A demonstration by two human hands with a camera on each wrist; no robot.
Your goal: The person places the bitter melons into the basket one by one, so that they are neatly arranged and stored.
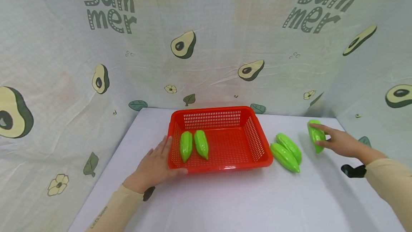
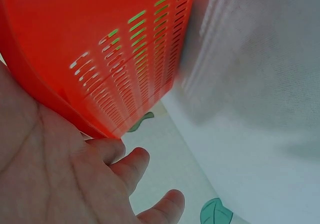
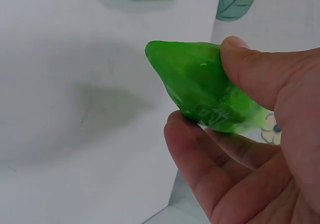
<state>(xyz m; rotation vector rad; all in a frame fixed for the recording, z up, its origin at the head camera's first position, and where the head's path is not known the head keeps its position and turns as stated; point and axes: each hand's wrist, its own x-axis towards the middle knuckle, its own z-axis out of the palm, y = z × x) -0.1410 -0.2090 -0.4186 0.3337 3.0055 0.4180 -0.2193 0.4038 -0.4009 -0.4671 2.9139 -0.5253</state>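
Observation:
My right hand (image 1: 342,141) pinches a glossy, ridged green star fruit (image 1: 316,137) between thumb and fingers, off to the right. In the right wrist view, this star fruit (image 3: 200,81) is held over the white table, its pointed end facing away from the palm. My left hand (image 1: 156,164) rests with fairly straight fingers at the front left corner of a red plastic basket (image 1: 222,168). The left wrist view has the palm (image 2: 45,169) against the basket's rim. Two star fruits (image 1: 201,144) lie side by side in the basket's left part.
Two more star fruits (image 1: 285,156) lie together on the white table (image 1: 222,203), just right of the basket. A patterned cloth (image 1: 215,74) with avocado prints hangs behind the table and along both sides.

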